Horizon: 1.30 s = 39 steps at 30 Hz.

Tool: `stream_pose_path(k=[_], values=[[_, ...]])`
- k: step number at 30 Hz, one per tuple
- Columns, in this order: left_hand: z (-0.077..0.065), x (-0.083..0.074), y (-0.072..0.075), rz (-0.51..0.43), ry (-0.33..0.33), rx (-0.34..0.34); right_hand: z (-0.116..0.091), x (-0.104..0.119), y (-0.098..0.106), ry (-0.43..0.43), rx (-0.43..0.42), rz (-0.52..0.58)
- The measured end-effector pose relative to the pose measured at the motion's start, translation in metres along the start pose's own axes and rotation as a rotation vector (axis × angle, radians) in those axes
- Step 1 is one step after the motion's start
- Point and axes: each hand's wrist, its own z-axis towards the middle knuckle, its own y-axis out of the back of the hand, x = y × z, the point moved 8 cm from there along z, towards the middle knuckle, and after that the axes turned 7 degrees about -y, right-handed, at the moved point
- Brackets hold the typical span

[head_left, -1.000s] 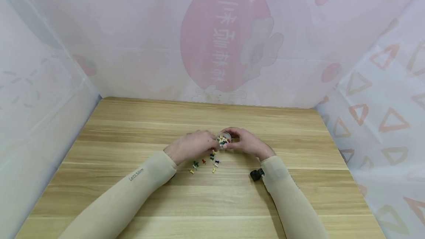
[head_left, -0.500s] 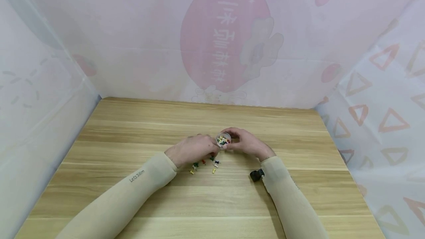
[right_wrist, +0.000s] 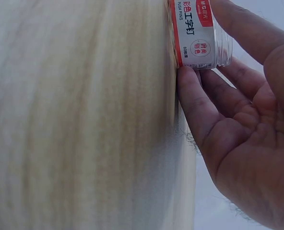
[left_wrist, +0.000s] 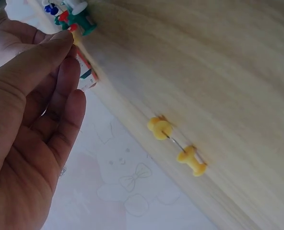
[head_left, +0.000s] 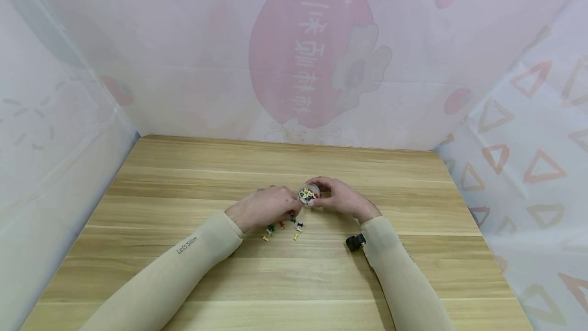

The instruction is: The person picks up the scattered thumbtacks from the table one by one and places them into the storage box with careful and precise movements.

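My right hand [head_left: 345, 199] holds a small clear jar [right_wrist: 195, 36] low over the wooden table, thumb and fingers around its side. Its red-and-white label reads "PUSH PINS", and pins of mixed colours show inside through the open top in the head view. Just left of the jar, my left hand [head_left: 270, 204] reaches down among loose push pins, thumb and fingertips pinched together. A bit of a yellow push pin [left_wrist: 76, 38] shows at the thumb tip. Beyond it lie a green pin [left_wrist: 84, 24] and red, white and blue ones. Two yellow pins [left_wrist: 159, 128] lie nearer the left wrist camera.
Several loose pins are scattered in front of my left hand, among them a red pin [head_left: 282, 224] and a yellow pin [head_left: 296, 236]. A black wrist camera [head_left: 354, 242] sits at my right cuff. Printed cloth walls [head_left: 184, 101] border the table [head_left: 294, 275].
My left hand has drawn slightly down and back from the jar's mouth onto the loose pins, covering the ones nearest the jar. The right hand and jar have hardly moved.
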Motion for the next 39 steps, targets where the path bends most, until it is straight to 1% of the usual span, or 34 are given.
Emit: stream_pose_path(k=[5, 11, 17, 25, 32, 35, 39], values=[[0.001, 0.002, 0.007, -0.025, 0.01, -0.04, -0.001, 0.0, 0.0, -0.002, -0.006, -0.004], [0.0, 0.006, 0.021, -0.08, 0.052, -0.125, -0.002, 0.001, 0.001, -0.002, -0.008, -0.012], [0.003, 0.016, 0.029, -0.066, 0.086, -0.195, -0.002, 0.001, 0.001, 0.001, -0.015, -0.009], [0.014, 0.027, 0.034, -0.064, 0.196, -0.269, -0.001, -0.002, 0.003, -0.025, -0.023, -0.03], [0.025, 0.032, 0.03, -0.055, 0.252, -0.296, -0.001, -0.002, 0.004, -0.018, -0.029, -0.028], [0.025, 0.034, 0.03, -0.07, 0.279, -0.303, -0.001, -0.003, 0.003, -0.023, -0.029, -0.03], [0.021, 0.036, 0.034, -0.071, 0.3, -0.318, 0.0, -0.002, 0.003, -0.024, -0.027, -0.033]])
